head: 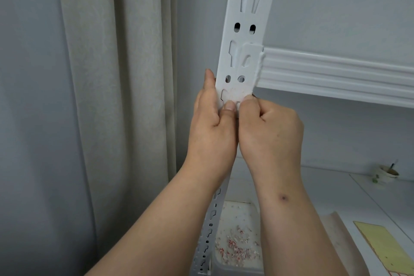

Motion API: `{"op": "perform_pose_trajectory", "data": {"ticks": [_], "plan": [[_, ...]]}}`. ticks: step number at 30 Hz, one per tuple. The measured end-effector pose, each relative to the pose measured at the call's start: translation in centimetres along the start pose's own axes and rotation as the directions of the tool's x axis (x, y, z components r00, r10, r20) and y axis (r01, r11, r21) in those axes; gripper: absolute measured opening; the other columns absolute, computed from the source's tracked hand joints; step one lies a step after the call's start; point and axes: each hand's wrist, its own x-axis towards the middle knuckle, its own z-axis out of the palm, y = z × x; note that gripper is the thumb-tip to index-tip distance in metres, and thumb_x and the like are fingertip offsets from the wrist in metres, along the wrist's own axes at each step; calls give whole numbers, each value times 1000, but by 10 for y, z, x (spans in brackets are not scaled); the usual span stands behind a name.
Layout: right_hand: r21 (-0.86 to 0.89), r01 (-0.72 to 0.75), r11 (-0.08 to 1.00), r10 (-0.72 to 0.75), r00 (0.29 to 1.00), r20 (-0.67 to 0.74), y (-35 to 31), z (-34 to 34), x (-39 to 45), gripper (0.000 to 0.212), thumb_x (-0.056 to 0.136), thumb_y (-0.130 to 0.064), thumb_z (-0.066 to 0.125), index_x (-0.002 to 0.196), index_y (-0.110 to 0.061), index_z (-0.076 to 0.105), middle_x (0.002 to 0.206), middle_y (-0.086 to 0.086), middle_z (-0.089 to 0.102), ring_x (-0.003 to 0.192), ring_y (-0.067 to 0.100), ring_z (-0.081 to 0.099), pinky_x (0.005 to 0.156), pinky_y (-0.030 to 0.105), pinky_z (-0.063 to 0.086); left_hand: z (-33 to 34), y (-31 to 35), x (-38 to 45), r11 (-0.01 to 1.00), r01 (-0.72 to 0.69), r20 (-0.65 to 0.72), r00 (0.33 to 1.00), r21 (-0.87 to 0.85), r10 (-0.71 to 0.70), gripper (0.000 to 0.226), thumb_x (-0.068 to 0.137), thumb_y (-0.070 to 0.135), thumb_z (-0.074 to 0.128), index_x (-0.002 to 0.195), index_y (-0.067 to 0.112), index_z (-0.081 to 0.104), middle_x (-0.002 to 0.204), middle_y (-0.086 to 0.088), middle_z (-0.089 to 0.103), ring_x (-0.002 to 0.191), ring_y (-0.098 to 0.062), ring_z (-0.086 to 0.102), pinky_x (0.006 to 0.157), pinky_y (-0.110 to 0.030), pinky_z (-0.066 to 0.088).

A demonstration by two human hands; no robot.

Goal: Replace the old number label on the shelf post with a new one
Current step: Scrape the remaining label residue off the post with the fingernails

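Note:
A white slotted metal shelf post (248,18) rises through the middle of the head view. Just below its beam bracket lies a whitish patch of label residue (235,94). My left hand (212,127) wraps the post's left edge, its thumb pressed flat on the post front under the patch. My right hand (271,132) is curled into a fist against the post, with its fingertips at the lower right edge of the patch. Whether it pinches anything there is hidden. No printed number is visible on the patch.
A white shelf beam (336,71) runs right from the post. Below, a white tray (237,242) holds several red and white paper scraps. A yellow sheet (380,246) and a small cup (386,173) lie on the lower shelf. Beige curtain (112,96) hangs at left.

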Motion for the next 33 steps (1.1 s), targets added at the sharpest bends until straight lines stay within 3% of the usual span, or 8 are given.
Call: {"op": "perform_pose_trajectory", "data": {"ticks": [3, 6, 11, 19, 26, 33], "plan": [[10, -14, 1000, 14, 1000, 16, 2, 0, 1, 52, 88, -27, 49, 39, -17, 37, 36, -1, 34, 43, 15, 34, 51, 27, 28, 0, -1, 0, 1000, -4, 3, 1000, -6, 4, 71, 91, 29, 44, 157, 35, 19, 158, 8, 38, 147, -12, 35, 121, -41, 28], [36, -42, 998, 41, 998, 43, 2, -2, 2, 44, 88, -27, 50, 44, -29, 50, 37, -9, 44, 41, 14, 37, 46, 26, 24, 0, -2, 1, 1000, -5, 4, 1000, -8, 5, 70, 91, 29, 44, 156, 35, 21, 158, 6, 39, 146, -14, 36, 121, -43, 29], [100, -93, 991, 85, 993, 88, 2, -5, 1, 41, 84, -24, 52, 44, -21, 49, 36, -8, 43, 40, 13, 37, 44, 24, 25, 0, -4, 2, 1000, 0, 7, 1000, -5, 0, 67, 92, 29, 44, 155, 37, 22, 157, 4, 39, 146, -17, 37, 120, -46, 30], [37, -79, 996, 76, 995, 71, -3, -3, 5, 49, 89, -34, 48, 41, -32, 53, 35, -10, 45, 40, 14, 40, 47, 26, 27, 0, -3, 1, 1000, -3, 12, 1000, -11, 4, 70, 90, 33, 44, 156, 37, 20, 159, 6, 38, 147, -14, 35, 121, -44, 28], [30, -55, 998, 53, 998, 46, 3, 0, 0, 40, 78, -36, 44, 41, -20, 42, 37, -3, 39, 45, 19, 37, 50, 29, 32, 0, -1, -1, 1000, -1, 10, 1000, -2, 1, 71, 90, 31, 44, 157, 35, 19, 160, 8, 35, 148, -11, 33, 122, -42, 27], [94, -74, 993, 63, 992, 112, 7, -3, 0, 34, 84, -30, 51, 56, -13, 59, 39, -9, 46, 41, 14, 37, 47, 24, 29, 0, 1, -1, 1000, 2, 7, 1000, 8, -2, 70, 91, 29, 43, 156, 36, 20, 159, 8, 37, 147, -11, 35, 121, -41, 29]]}}
